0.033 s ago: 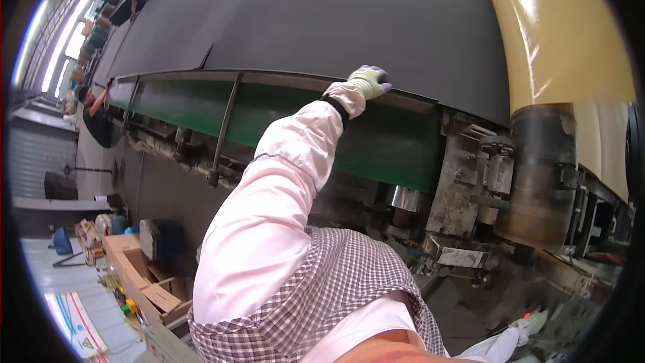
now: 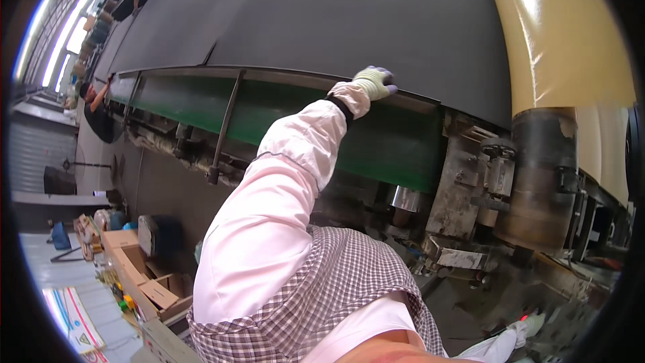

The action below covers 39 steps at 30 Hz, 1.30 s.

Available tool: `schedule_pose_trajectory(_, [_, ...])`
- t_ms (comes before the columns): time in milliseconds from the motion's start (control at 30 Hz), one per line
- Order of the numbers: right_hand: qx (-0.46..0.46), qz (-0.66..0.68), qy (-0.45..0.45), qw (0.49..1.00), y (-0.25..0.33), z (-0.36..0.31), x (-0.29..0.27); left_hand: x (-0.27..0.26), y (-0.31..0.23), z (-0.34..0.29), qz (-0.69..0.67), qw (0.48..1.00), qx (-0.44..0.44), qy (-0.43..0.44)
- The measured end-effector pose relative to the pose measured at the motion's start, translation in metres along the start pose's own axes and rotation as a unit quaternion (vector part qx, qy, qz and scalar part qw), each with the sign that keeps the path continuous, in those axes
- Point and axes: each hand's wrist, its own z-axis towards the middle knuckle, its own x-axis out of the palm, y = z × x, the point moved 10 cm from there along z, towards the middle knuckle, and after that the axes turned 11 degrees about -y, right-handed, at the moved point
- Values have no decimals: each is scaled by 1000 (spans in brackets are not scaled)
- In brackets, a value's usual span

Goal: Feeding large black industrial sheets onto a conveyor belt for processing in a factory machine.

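Observation:
My left hand [image 2: 375,83], in a pale striped glove with grey fingertips, rests at the near edge of a wide dark grey sheet [image 2: 349,20]. Its fingers point right and lie slightly apart over that edge, with no grip on the sheet to be seen. Below the sheet runs a green belt [image 2: 390,144]. Far down at the lower right, my right hand [image 2: 534,325] in a light glove is beside a small red light [image 2: 525,318] on the machine. Its fingers are too small and blurred to read, and whatever it touches cannot be made out.
A shiny yellowish sheet [image 2: 557,33] passes over a large dark roller [image 2: 541,175] at right, near a handwheel [image 2: 498,148]. A metal post [image 2: 227,124] stands by the belt. Two people [image 2: 99,113] work at the far left. Cardboard boxes [image 2: 138,269] sit lower left.
My left hand is slightly further right along the sheet's edge. The surroundings have shifted a little in the picture; my right hand stays beside the red light.

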Motion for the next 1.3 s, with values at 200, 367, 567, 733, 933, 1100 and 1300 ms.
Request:
schedule_pose_trajectory(200, [39,9,-15,999,31,-14,-53,6,-17,-8,-12,999,34,-9])
schedule_pose_trajectory(367, [60,4,-66,996,39,-28,-75,-22,52,-12,54,994,-71,-68])
schedule_pose_trajectory(567, [129,44,-239,962,42,-52,-154,-61,107,-55,90,975,-97,-176])
schedule_pose_trajectory(733, [143,223,-488,832,68,-100,-248,-153,175,-92,97,943,-76,-310])
schedule_pose_trajectory(933, [-100,401,-276,868,286,-148,-310,-212,248,-88,167,930,-182,-272])
schedule_pose_trajectory(1100, [-416,645,-52,638,573,-293,-393,-171,284,-66,168,954,-227,-104])
schedule_pose_trajectory(1300, [-558,495,54,664,894,-514,-442,-185,315,-43,165,959,-231,-11])
